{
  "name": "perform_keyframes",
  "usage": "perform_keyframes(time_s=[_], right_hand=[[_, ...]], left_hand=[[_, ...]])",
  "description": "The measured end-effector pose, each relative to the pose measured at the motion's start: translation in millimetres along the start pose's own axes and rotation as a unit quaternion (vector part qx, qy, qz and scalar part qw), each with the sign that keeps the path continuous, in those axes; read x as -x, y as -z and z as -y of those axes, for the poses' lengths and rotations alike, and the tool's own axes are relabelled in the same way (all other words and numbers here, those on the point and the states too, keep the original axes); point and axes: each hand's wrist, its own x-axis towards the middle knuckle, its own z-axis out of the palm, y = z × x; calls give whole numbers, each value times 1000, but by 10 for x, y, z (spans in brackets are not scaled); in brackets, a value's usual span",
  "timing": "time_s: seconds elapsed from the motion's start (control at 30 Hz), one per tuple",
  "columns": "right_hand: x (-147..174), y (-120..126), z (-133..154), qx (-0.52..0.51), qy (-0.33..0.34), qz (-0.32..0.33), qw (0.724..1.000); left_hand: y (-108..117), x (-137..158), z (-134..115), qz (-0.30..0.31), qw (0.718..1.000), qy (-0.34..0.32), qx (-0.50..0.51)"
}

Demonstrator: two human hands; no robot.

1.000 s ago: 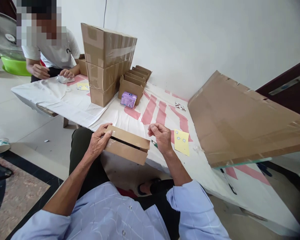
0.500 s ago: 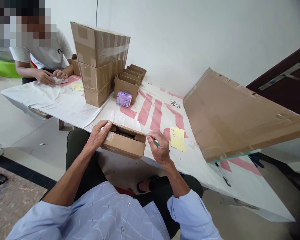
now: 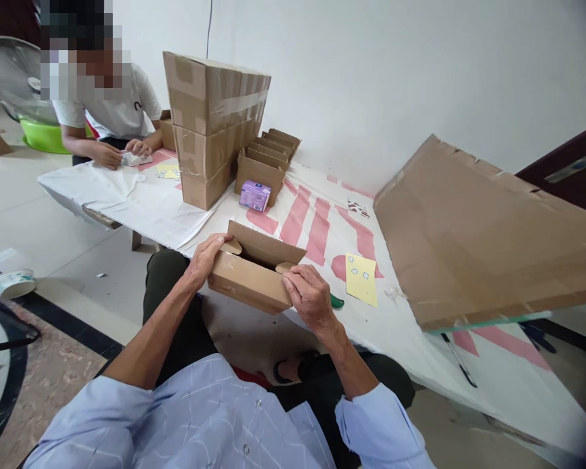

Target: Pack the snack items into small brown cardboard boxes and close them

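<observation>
A brown cardboard box (image 3: 249,281) is held at the table's near edge, over my lap. Its long lid flap (image 3: 268,242) stands raised on the far side, and small end flaps show at both ends of the dark opening. My left hand (image 3: 206,262) grips the left end, thumb at the top edge. My right hand (image 3: 310,294) closes on the right end, with fingers at the small end flap. Just right of that hand, a green handle-like object (image 3: 336,301) lies on the cloth. A yellow sheet of stickers (image 3: 362,279) lies farther right.
Stacked taped cartons (image 3: 193,150) stand at the back left, beside a row of open boxes (image 3: 261,170) and a purple packet (image 3: 254,195). A large cardboard panel (image 3: 488,247) leans at the right, near a black pen (image 3: 459,361). A co-worker (image 3: 110,111) sits at far left.
The box's long flap has lifted upright and the opening is wider. My right hand has shifted onto the box's right end, uncovering the green object. The view has turned slightly left.
</observation>
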Motion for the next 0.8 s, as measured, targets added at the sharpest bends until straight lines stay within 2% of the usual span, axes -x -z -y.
perform_keyframes(time_s=[0.1, 0.17, 0.3, 0.47, 0.63, 0.8], right_hand=[[-145, 1, 96, -17, -22, -51, 998], [-302, -40, 200, -53, -30, -49, 997], [-609, -266, 399, -89, -26, 22, 995], [-796, -560, 445, -67, -92, 113, 987], [-875, -571, 425, -149, -126, 191, 962], [-888, -523, 489, -182, -104, 180, 961]], left_hand=[[7, 20, 29, 3, 1000, -9, 8], [2, 28, 51, 4, 1000, -11, 17], [-22, 32, 86, 10, 999, -18, 28], [-40, 29, 106, 17, 999, -27, 26], [-52, 31, 121, 21, 999, -30, 32], [-64, 19, 153, 21, 998, -38, 39]])
